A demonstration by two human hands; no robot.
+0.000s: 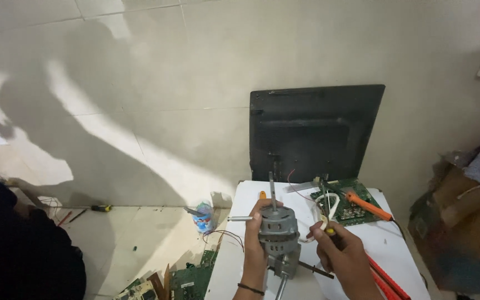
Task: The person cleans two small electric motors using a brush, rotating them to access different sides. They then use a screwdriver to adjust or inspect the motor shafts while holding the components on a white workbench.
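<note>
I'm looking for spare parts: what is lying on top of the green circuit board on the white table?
On the green circuit board lies an orange-handled tool and looped white cable; board parts beneath them are hidden.

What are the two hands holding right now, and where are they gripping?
The left hand grips the grey motor around its housing's side. The right hand pinches a small yellow-tipped tool by its handle, at the white wires.
</note>
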